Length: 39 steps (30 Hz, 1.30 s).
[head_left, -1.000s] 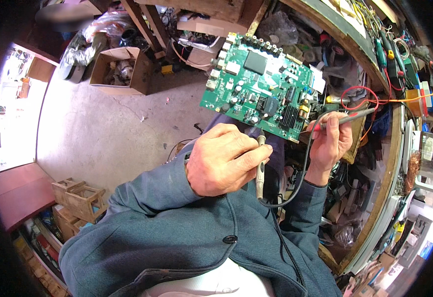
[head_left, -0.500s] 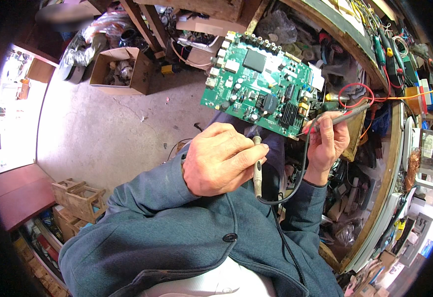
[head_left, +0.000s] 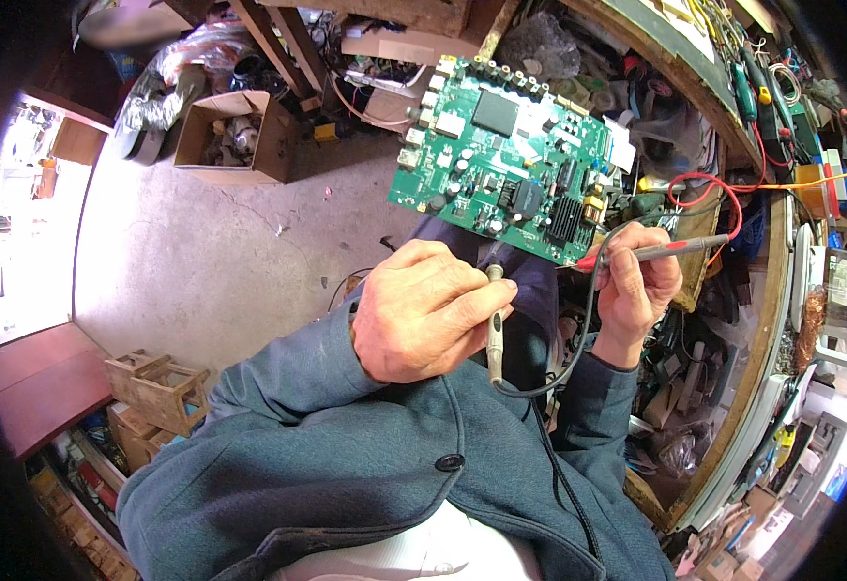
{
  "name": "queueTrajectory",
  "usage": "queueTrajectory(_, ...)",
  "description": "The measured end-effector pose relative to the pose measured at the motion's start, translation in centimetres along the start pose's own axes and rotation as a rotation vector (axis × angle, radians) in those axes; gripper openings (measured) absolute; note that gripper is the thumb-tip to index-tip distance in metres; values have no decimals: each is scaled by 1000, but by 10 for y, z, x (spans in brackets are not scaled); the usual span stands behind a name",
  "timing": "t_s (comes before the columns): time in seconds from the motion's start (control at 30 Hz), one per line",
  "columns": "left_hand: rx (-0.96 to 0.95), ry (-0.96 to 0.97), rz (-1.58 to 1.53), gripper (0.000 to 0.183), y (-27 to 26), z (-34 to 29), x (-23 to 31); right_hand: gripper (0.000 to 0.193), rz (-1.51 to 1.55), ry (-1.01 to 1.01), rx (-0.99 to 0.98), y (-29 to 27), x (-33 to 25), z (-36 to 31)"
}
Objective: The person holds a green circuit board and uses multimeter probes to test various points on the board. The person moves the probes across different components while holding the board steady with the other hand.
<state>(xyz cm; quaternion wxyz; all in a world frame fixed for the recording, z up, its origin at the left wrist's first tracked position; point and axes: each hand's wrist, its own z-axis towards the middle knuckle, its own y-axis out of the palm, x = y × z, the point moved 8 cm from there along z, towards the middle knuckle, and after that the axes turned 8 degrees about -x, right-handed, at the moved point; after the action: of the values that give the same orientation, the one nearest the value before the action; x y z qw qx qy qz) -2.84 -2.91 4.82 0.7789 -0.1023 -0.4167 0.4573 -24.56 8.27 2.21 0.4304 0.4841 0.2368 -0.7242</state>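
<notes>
A green circuit board (head_left: 486, 169) lies tilted over my knees, with connectors along its far and left edges and a black finned heat sink (head_left: 566, 219) near its right corner. My left hand (head_left: 428, 312) is closed around a grey test probe (head_left: 495, 339) with a black lead. That probe's tip points up at the board's near edge; I cannot tell if it touches. Between the fingers of my right hand (head_left: 636, 286) is a grey-and-red test probe (head_left: 683, 248) with a red lead. Its red tip end is at the board's near right corner.
The black lead (head_left: 588, 324) loops between my hands. A wooden-edged bench (head_left: 733, 416) with tools and wires runs along the right, with clutter beneath. On the concrete floor stand an open cardboard box (head_left: 264, 145) and a small wooden crate (head_left: 172, 395) at left.
The right probe has swung flatter, its rear end lower and farther right, and its tip slightly left. My left hand and its probe have shifted a little left.
</notes>
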Motion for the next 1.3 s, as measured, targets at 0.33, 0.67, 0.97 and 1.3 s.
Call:
queueTrajectory(0.33,-11,-18,17,43,-3,-5,-3,18,-99,1,-222,20,-5,-3)
queueTrajectory(0.67,26,5,73,38,-10,-5,1,22,-645,-280,-238,50,-33,-3)
queueTrajectory(0.97,63,64,75,42,-6,-6,7,46,-1223,-367,-324,75,-21,0)
queueTrajectory(1.3,58,81,57,43,-6,-1,9,30,-1195,-408,-369,63,-31,11)
